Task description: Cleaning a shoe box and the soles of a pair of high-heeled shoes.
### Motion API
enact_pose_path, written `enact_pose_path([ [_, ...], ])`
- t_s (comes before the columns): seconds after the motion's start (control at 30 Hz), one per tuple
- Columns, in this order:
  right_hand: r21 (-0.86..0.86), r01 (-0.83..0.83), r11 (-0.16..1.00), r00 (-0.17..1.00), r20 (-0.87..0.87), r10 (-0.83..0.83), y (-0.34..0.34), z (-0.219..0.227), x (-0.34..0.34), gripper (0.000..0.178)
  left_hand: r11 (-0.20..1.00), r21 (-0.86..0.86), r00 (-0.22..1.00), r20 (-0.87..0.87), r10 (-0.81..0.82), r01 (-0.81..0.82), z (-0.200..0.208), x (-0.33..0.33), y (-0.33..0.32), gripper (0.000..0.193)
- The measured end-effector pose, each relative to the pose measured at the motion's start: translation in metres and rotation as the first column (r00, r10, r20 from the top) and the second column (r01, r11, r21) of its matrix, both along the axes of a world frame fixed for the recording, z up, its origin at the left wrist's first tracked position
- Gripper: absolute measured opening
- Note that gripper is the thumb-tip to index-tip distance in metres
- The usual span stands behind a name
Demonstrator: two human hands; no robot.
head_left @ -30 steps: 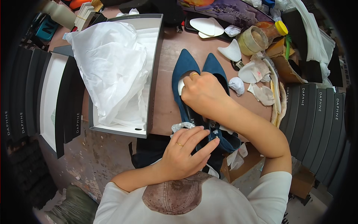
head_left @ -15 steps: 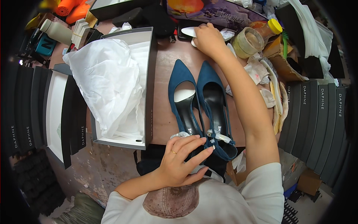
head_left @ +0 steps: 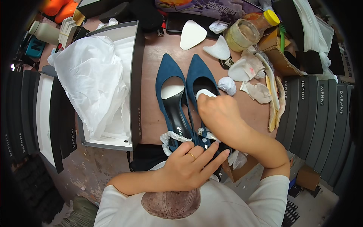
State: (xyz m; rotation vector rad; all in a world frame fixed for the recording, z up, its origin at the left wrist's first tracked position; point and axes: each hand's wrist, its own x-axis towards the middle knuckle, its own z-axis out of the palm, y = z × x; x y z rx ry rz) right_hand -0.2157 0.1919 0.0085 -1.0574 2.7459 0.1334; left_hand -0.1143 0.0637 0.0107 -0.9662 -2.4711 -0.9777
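Two blue pointed-toe slingback heels lie side by side, toes pointing away from me. Into the opening of the right shoe [head_left: 196, 70] my right hand [head_left: 221, 115] pushes a white half-insole pad [head_left: 205, 92], pinched in its fingers. A similar white pad [head_left: 172, 90] sits inside the front of the left shoe [head_left: 166, 70]. My left hand [head_left: 185, 166] rests over the heel ends of both shoes, fingers stretched out and apart. White wrapping [head_left: 172, 137] covers part of the left shoe's strap beside those fingers.
An open shoe box [head_left: 137, 87] with white tissue paper [head_left: 94, 79] stands to the left. Two loose white pads [head_left: 193, 34] lie beyond the toes. A crumpled paper ball [head_left: 227, 85], scraps and a yellow-capped bottle [head_left: 266, 20] are at right. Stacked grey boxes [head_left: 321, 125] flank the table.
My right hand has come back from the far side of the table to the right shoe with a white pad. The view has shifted slightly. My left hand stays at the heels.
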Motion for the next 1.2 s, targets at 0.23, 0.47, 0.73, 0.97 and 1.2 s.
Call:
enact_pose_path([
  [0.23, -0.009, -0.122, 0.992, 0.984, -0.134, 0.120, 0.007, -0.027, -0.018, 0.013, 0.986, 0.088, 0.990, -0.021, 0.141, -0.139, -0.005, 0.004, 0.005, 0.034],
  [0.47, -0.590, 0.104, 0.801, 0.990, 0.136, -0.029, 0.018, -0.017, -0.073, 0.012, 0.985, 0.104, 0.990, -0.010, 0.140, -0.139, -0.007, 0.002, 0.006, 0.036],
  [0.73, -0.314, 0.359, 0.879, 0.882, -0.193, -0.429, 0.021, -0.057, -0.128, 0.049, 0.989, 0.100, 0.993, -0.044, 0.111, -0.106, -0.010, -0.001, 0.008, 0.043],
  [0.97, -0.629, 0.212, 0.748, 0.966, 0.018, -0.259, 0.039, -0.025, -0.108, 0.030, 0.986, 0.114, 0.990, -0.055, 0.129, -0.122, -0.012, 0.000, 0.005, 0.043],
  [1.2, -0.545, -0.146, 0.826, 0.989, -0.092, 0.114, 0.037, -0.020, -0.043, 0.018, 0.983, 0.149, 0.990, -0.075, 0.119, -0.107, -0.014, -0.001, 0.007, 0.040],
])
